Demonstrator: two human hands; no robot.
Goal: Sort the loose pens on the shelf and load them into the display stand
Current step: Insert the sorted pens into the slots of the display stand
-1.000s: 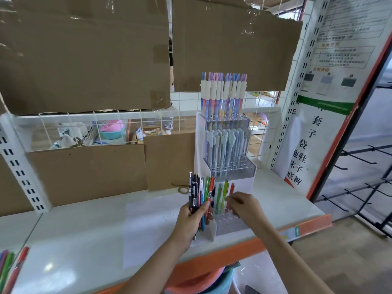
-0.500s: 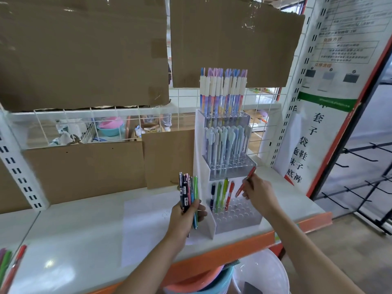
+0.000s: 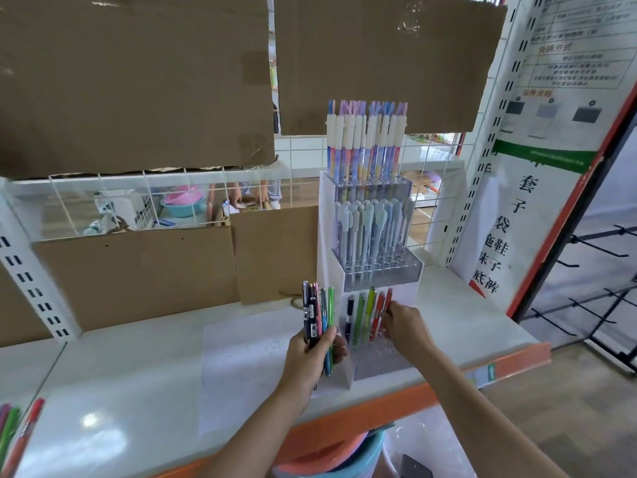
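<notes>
A clear tiered display stand (image 3: 381,270) stands on the white shelf (image 3: 138,374). Its top two tiers are full of pastel pens. In the lowest tier stand a dark pen, two green ones and two red ones. My right hand (image 3: 405,327) pinches the rightmost red pen (image 3: 386,307), which stands upright in the lowest tier. My left hand (image 3: 312,353) grips a bunch of pens (image 3: 319,313) upright, just left of the stand: black, pink, blue and green ones.
More loose pens (image 3: 15,432) lie at the shelf's far left edge. Cardboard sheets (image 3: 138,81) cover the wire grid behind. A sheet of paper (image 3: 241,357) lies under my left hand. Plastic basins (image 3: 344,457) sit below the orange shelf edge. A poster (image 3: 537,201) stands right.
My right hand carried a red pen from above the middle tier down into the lowest tier, beside the other red pen. My left hand's bunch stayed about where it was.
</notes>
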